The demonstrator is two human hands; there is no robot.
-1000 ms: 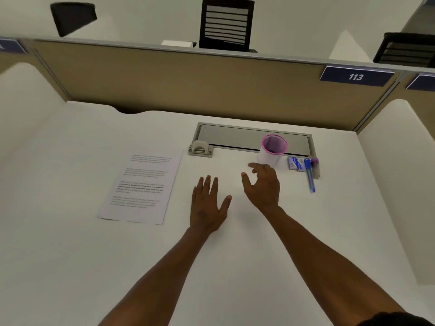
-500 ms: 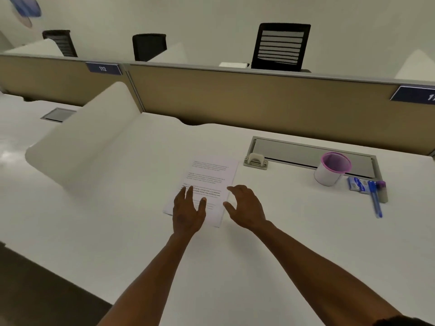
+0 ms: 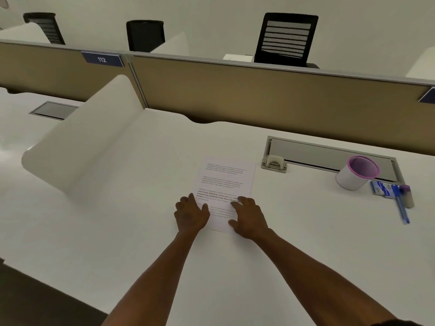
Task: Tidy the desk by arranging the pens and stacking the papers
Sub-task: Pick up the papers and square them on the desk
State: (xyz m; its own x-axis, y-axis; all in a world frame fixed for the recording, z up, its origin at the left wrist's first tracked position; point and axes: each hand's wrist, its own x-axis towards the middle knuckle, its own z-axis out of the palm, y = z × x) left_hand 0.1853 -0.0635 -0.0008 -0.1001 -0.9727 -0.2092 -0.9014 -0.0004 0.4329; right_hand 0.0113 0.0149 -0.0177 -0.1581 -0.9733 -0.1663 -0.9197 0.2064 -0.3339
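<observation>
Both hands down on the printed sheet (image 3: 225,184) — left hand (image 3: 191,215) fingers spread flat over its near-left corner, right hand (image 3: 250,218) loosely curled, pressing its near-right edge — nothing gripped.

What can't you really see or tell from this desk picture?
Head view only:
- Printed white paper sheet: text too small to read; near corners hidden under the left hand and right hand.
- Whether several sheets lie stacked: cannot tell.
- Pink-rimmed white cup: contents unclear.
- Blue pen: blurred.
</observation>
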